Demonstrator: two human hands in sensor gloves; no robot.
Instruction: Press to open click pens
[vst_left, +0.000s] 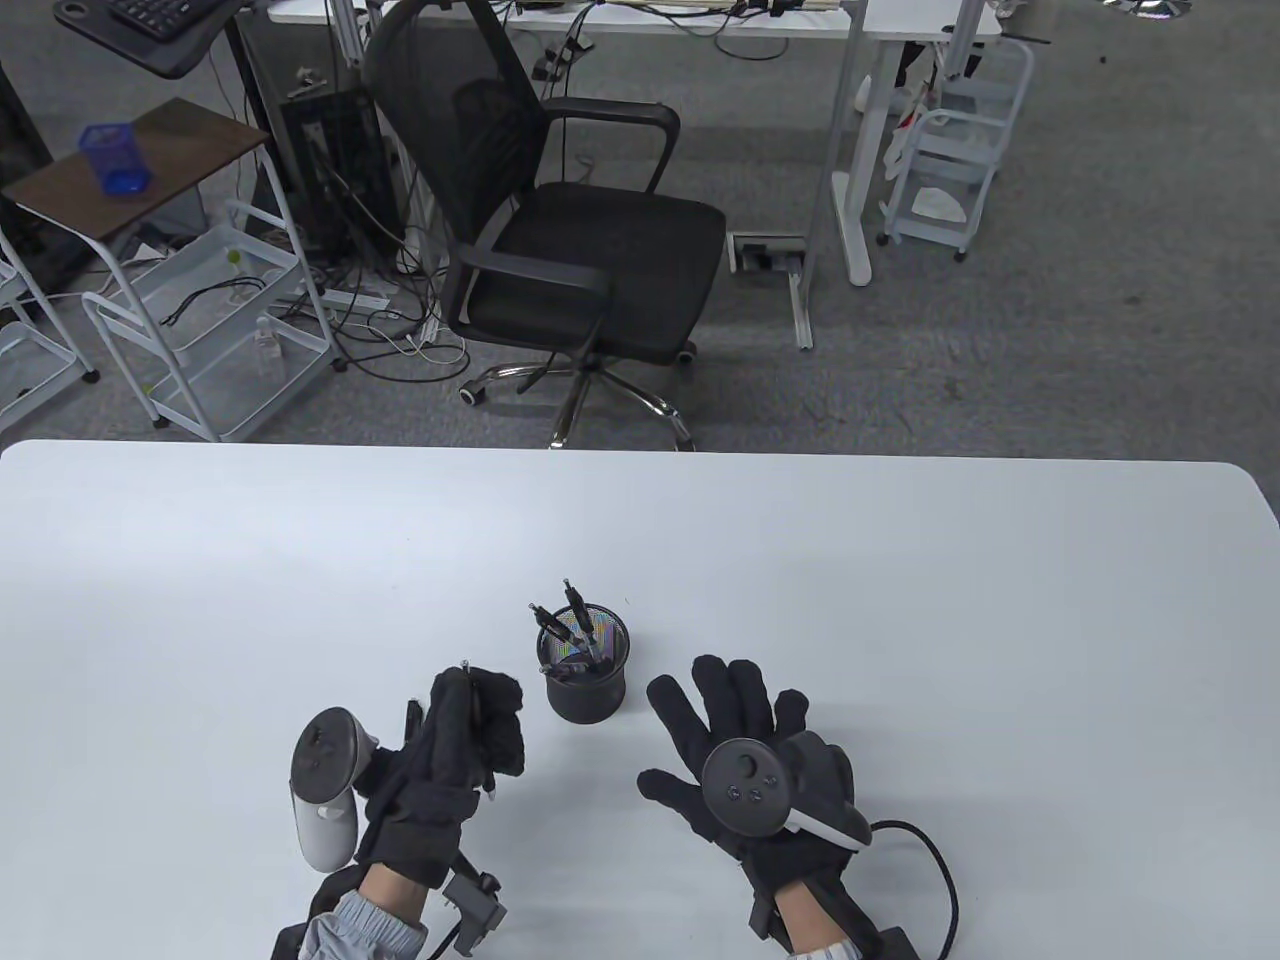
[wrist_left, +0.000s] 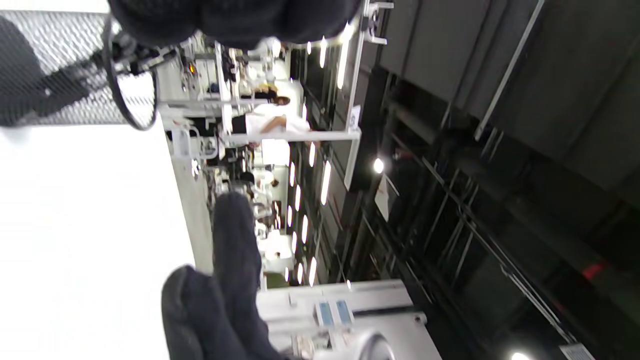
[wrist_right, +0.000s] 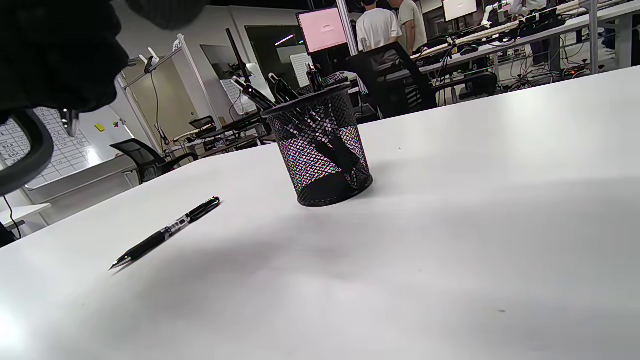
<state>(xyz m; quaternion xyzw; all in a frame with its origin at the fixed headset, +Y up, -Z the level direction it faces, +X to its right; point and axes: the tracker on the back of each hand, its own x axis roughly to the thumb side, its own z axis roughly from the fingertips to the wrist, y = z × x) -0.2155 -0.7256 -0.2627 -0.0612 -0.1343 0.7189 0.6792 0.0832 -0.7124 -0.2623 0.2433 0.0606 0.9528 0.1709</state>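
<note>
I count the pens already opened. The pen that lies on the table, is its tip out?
Out: the lying pen shows a pointed metal tip at its near end.

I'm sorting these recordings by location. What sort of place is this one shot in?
Most likely an open-plan office or lab. Beyond the white table stand a black office chair and height-adjustable desks with cables; the right wrist view shows a monitor and people at workstations.

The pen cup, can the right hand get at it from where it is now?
Probably yes: the right hand is open beside the cup, with only bare table between them.
</note>
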